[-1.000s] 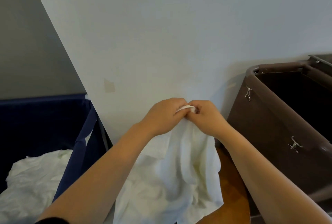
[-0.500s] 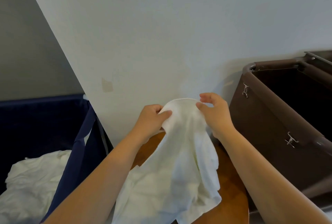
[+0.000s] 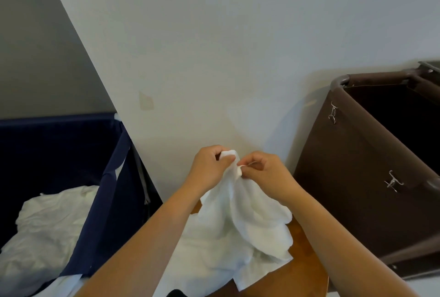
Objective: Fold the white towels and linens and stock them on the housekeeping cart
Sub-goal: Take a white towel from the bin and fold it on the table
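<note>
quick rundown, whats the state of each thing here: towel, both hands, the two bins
white towel: unfolded, bunched, lifted by its top edge, lower part lying on the wooden table
left hand: grips the towel's top edge
right hand: pinches the edge close beside it
blue bin: open on top, holds white linens, crumpled
brown bin: open on top, inside too dark to tell

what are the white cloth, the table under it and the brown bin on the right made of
White towel: soft, matte fabric, probably cotton; it drapes and crumples. Table: wood or veneer, smooth orange-brown with slight sheen. Brown bin: likely matte fabric or vinyl stretched taut over a frame, fastened by shiny metal clips.
</note>
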Demonstrator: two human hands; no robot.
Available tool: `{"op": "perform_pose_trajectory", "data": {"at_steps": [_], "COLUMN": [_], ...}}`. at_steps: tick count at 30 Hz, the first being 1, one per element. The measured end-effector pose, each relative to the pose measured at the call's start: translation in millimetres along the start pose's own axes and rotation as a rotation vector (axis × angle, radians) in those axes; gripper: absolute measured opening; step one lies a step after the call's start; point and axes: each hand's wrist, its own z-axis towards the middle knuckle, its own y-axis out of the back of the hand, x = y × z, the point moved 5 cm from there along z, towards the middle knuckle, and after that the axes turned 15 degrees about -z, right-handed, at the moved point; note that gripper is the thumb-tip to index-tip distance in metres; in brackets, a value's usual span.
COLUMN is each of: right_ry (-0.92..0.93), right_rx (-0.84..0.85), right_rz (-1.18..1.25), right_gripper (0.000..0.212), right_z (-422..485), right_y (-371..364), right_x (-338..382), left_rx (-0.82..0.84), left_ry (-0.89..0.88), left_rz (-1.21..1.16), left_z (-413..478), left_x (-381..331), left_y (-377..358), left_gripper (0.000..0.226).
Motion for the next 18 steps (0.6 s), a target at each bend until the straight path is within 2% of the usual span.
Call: {"op": "perform_pose_trajectory", "data": {"at_steps": [3, 5, 12, 15, 18], "right_ry": [0.089, 0.141, 0.024, 0.042, 0.094], "right_rx": [-0.088, -0.128, -0.065, -0.03, 0.018], "right_rz": [-0.335, -0.421, -0.268, -0.228, -0.195], "right_gripper": [0.02, 0.028, 0.027, 0.024, 0.02], "right_z": [3.7, 5.1, 9.3, 11.5, 14.5], "right_y": [-2.1, -5.9, -20.8, -22.0, -23.0], "right_x": [4.1, 5.3, -9.4, -9.7, -4.9], "left_rx": [0.083, 0.122, 0.251, 0.256, 0.256], "left_ry": [0.038, 0.077, 0.214, 0.189, 0.161], "left_rz": [-0.037, -0.129, -0.329, -0.265, -0.184], "left_z": [-6.2, -9.6, -20.4, -20.7, -21.3], "left_x": [5.5, 6.2, 13.5, 20.4, 26.3], "left_y": [-6.7, -8.5, -12.0, -7.0, -3.0], "left_gripper": [0.017, 0.019, 0.033, 0.019, 0.015]}}
